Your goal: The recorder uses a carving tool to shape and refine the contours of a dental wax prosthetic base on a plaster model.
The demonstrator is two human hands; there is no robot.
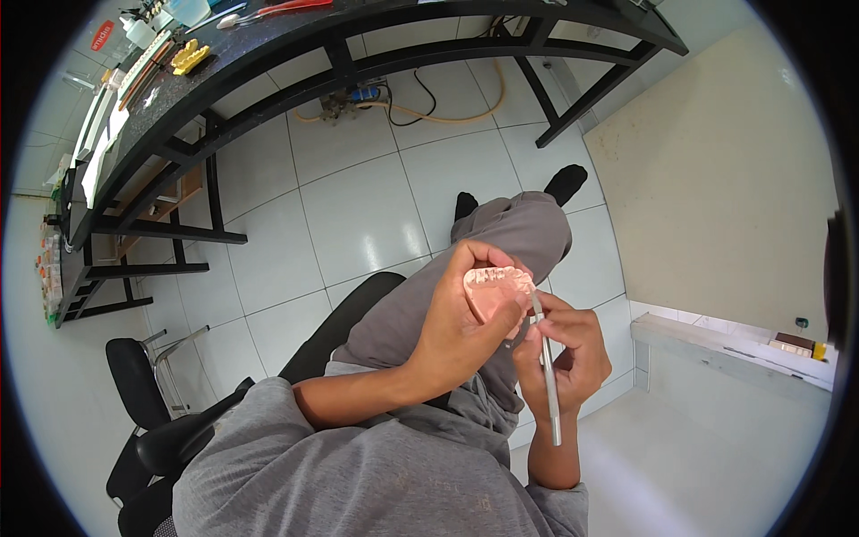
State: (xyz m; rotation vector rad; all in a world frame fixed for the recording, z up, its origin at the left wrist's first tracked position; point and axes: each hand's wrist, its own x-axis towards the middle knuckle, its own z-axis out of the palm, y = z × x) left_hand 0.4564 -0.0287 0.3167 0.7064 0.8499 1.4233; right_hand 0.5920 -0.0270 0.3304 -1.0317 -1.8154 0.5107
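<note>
Above my lap, my left hand (447,322) is wrapped round a pink dental cast (488,302), its row of teeth turned upward and away from me. The left thumb presses on the side of the cast. Between the fingers of my right hand (580,358) sits a slim silver hand tool with a straight handle (550,389). Its upper end meets or nearly meets the right edge of the cast; the working tip is too small to make out. A dark grey curved piece (521,335) shows between the two hands, and I cannot tell what it is.
A dark bench (161,112) on a black frame curves along the far and left side. On it lie a yellow dental cast (190,57) and a red tool (291,7). A hose (447,118) and cables run beneath. A black chair (139,385) stands left, a pale ledge (716,353) right.
</note>
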